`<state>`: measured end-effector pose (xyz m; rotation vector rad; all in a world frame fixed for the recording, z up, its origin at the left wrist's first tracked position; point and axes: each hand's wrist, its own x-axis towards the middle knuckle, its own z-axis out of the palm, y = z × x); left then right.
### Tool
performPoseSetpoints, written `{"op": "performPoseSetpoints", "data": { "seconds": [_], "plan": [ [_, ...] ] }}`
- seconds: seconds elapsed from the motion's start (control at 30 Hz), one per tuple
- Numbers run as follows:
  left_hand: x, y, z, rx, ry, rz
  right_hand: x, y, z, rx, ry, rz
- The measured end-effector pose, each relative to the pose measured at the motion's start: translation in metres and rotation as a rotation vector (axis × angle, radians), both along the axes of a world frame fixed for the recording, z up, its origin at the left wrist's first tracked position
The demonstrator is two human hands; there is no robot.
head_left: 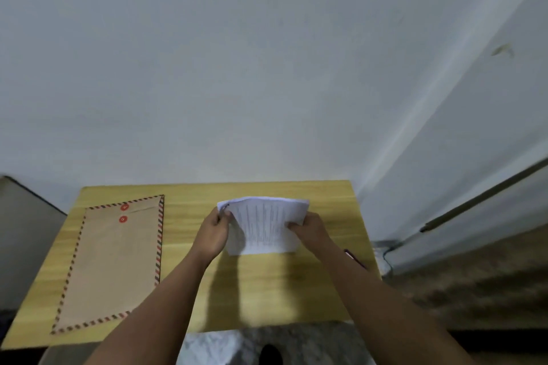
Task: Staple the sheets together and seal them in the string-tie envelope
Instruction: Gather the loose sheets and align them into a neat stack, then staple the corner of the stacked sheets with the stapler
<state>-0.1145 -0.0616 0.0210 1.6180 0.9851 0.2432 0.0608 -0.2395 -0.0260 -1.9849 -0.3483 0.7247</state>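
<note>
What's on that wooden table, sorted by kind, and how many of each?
String-tie envelope: 1
Stack of printed sheets, held upright by both hands: 1
Dark slim object at the right edge, too hidden to name: 1
Total: 3

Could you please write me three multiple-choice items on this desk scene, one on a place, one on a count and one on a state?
1. Where does the envelope lie on the table?
A. on its left part
B. on its right part
C. under the sheets

2. How many red discs does the envelope bear?
A. one
B. two
C. four

3. What holds the sheets?
A. nothing
B. the left hand alone
C. both hands

Key: 1 A, it lies flat, left of both arms. 2 B, two red discs sit near its far end. 3 C, the left hand and the right hand each grip a side.
</note>
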Motion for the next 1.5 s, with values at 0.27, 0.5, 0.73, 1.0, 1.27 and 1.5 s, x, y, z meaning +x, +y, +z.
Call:
{"op": "performPoseSetpoints", "data": {
  "seconds": [0.27, 0.5, 0.73, 1.0, 1.27, 1.5],
  "plan": [
    [0.008, 0.006, 0.023, 0.068, -0.118, 0.117, 0.012, 0.009, 0.020, 0.084, 0.034, 0.175],
    [0.026, 0.015, 0.047, 0.243, -0.230, 0.158, 0.026, 0.012, 0.048, 0.102, 0.122, 0.278],
    [0.025, 0.022, 0.061, 0.320, -0.154, -0.077, 0.049, 0.021, 0.106, 0.184, 0.035, 0.308],
    [0.036, 0.005, 0.074, 0.226, -0.140, -0.315, 0.029, 0.048, 0.148, 0.136, -0.150, 0.569],
    [0.034, -0.001, 0.079, 0.193, -0.098, -0.311, 0.025, 0.041, 0.140, 0.201, -0.078, 0.436],
    [0.039, -0.013, 0.075, 0.145, -0.057, -0.387, 0.018, 0.035, 0.126, 0.219, -0.056, 0.373]
  ]
}}
